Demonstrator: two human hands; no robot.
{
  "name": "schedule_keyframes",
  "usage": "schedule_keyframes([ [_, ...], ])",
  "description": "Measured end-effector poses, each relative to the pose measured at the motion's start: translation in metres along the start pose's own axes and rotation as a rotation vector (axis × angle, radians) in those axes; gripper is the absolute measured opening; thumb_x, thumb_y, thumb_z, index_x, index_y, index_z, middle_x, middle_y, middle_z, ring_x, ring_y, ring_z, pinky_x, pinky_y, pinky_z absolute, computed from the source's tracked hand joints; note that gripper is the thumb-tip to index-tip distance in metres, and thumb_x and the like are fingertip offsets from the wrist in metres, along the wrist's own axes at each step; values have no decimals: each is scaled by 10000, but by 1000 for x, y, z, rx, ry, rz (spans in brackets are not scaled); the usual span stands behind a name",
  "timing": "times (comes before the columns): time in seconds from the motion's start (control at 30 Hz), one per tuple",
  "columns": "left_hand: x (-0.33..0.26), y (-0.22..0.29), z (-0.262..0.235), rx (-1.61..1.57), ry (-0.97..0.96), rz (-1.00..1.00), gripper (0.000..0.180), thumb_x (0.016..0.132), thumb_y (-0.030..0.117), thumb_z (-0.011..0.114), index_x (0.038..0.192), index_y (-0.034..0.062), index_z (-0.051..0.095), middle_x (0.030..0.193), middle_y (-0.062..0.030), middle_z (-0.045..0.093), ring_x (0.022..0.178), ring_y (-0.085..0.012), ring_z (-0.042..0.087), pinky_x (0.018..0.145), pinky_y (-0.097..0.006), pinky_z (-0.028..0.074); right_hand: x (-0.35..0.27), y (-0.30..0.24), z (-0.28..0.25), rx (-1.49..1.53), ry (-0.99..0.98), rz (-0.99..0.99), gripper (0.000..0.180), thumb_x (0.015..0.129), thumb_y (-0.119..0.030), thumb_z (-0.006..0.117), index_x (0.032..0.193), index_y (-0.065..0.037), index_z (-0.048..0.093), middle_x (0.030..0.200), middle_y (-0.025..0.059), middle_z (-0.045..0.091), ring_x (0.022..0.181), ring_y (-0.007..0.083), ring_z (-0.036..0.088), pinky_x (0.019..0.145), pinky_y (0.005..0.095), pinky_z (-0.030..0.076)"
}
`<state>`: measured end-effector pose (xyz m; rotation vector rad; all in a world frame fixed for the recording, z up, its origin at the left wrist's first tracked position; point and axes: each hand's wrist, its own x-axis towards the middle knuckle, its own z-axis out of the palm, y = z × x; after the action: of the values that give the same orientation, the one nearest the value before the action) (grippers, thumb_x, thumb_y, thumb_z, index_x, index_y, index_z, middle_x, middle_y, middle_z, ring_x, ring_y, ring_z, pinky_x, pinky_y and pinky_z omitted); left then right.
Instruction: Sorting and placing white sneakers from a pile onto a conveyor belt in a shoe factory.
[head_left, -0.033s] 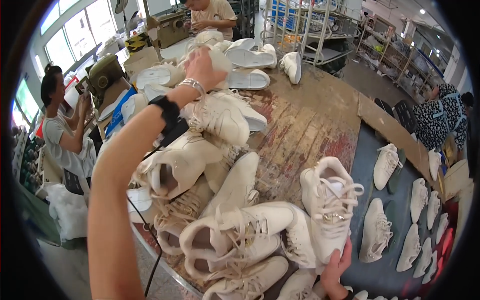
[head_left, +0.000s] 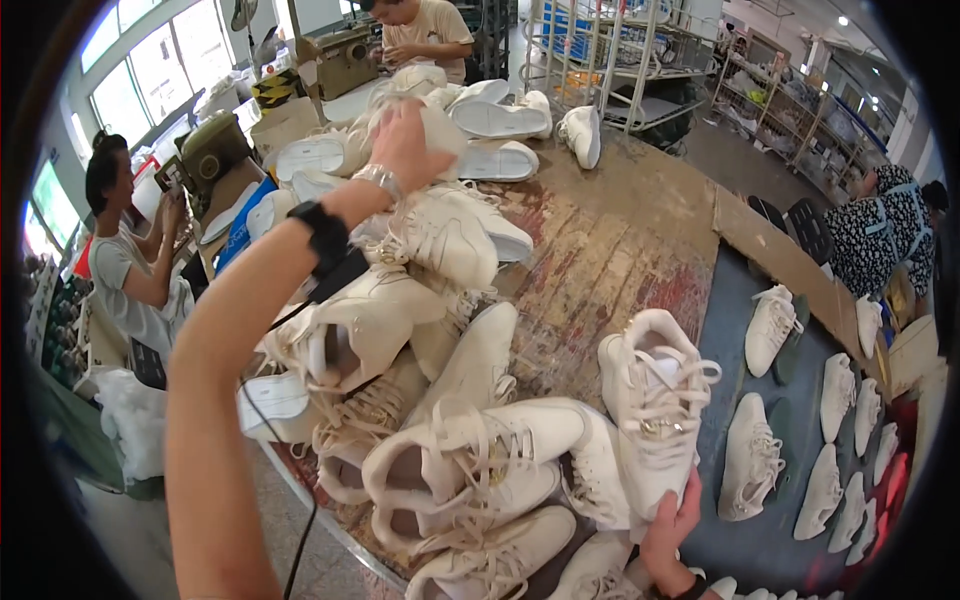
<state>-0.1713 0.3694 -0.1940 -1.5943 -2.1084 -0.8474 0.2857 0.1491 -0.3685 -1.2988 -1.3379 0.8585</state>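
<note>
At the far end of a heap of cream sneakers, my left hand (head_left: 408, 148) is closed around a cream sneaker (head_left: 440, 132), fingers and thumb spread over its side. Close in front on the right, my right hand (head_left: 672, 532) grips the toe of another laced sneaker (head_left: 657, 425), which stands heel up with its opening facing me. Below my left wrist lies a laced sneaker (head_left: 440, 235) on its side. Several more, such as a sneaker (head_left: 475, 440) left of my right hand, are piled with laces loose and openings showing.
The worn wooden tabletop (head_left: 610, 240) lies right of the heap. Beyond it runs a dark belt (head_left: 690, 400) carrying rows of sneakers (head_left: 752, 460). A black cable (head_left: 305, 535) hangs at the near left. People work at left, back and right; a wire rack (head_left: 620, 70) stands behind.
My left forearm has shifted slightly left and its hand a little lower. The sneaker in my right hand has moved slightly up and left.
</note>
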Motion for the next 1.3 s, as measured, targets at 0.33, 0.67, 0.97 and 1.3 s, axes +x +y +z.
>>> schedule_keyframes([
  [0.33, -216, 108, -208, -238, -845, 475, 680, 738, 196, 740, 1307, 63, 392, 1129, -170, 507, 978, -362, 573, 791, -421, 510, 4, -6, -22, -31, 100, -104, 476, 841, -134, 608, 1262, 55, 491, 1077, 175, 641, 952, 218, 611, 861, 335, 470],
  [0.67, -268, 99, -189, -481, -545, 216, 492, 721, 152, 714, 1156, -3, 546, 1142, -195, 564, 1025, -346, 561, 873, -394, 464, -3, 12, 16, -115, 171, -130, 565, 815, -355, 669, 1237, -5, 530, 997, 252, 645, 905, 376, 648, 762, 397, 503],
  [0.97, -271, 86, -121, -25, 70, 367, 479, 689, 132, 682, 1140, 18, 568, 1361, -229, 426, 1268, -442, 359, 1026, -494, 342, 4, 22, 27, -131, 231, -220, 510, 845, -351, 644, 1198, 4, 546, 958, 238, 657, 899, 376, 648, 762, 394, 503],
  [1.3, -267, 91, -115, -82, -99, 204, 547, 692, 268, 732, 1189, 128, 552, 1364, -199, 437, 1241, -447, 393, 1011, -489, 380, 12, 24, 11, -110, 266, -300, 474, 839, -326, 649, 1149, 24, 573, 957, 226, 664, 863, 379, 650, 764, 409, 508],
])
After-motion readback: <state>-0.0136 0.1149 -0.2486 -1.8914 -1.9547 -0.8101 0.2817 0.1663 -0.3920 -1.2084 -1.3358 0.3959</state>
